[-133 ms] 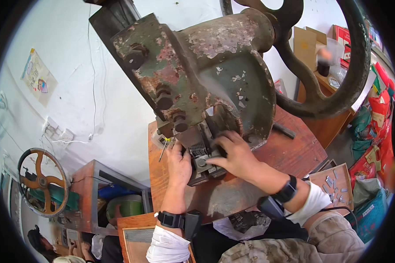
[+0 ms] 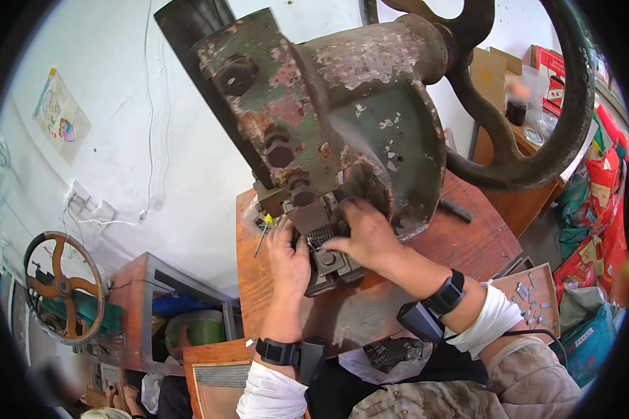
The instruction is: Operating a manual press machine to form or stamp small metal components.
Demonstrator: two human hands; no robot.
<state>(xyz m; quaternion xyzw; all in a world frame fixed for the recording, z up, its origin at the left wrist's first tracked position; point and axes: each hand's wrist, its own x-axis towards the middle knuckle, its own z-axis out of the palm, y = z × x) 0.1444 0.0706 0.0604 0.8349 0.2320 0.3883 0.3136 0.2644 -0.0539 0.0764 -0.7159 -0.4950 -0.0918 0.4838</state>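
A worn green hand press with flaking paint leans over a reddish table. Under its ram sits a dark metal die with a bolt on its front and a spring at its middle. My left hand rests against the die's left side, fingers bent and close together. My right hand curls around the right side, its thumb at the die's front below the spring and its fingers partly behind the ram. Both hands look closed at the die; whatever their fingertips grip is hidden. A thin rod with a yellow end stands beside my left fingers.
The press's big handwheel curves out at upper right. A short dark bar lies on the reddish table. Small metal pieces fill a wooden tray at right. A bag of dark parts lies at my lap. Another person works at lower left.
The view has shifted slightly, so the press appears further right and lower. My right thumb has moved up from the bolt toward the spring. The left hand stays at the die's side.
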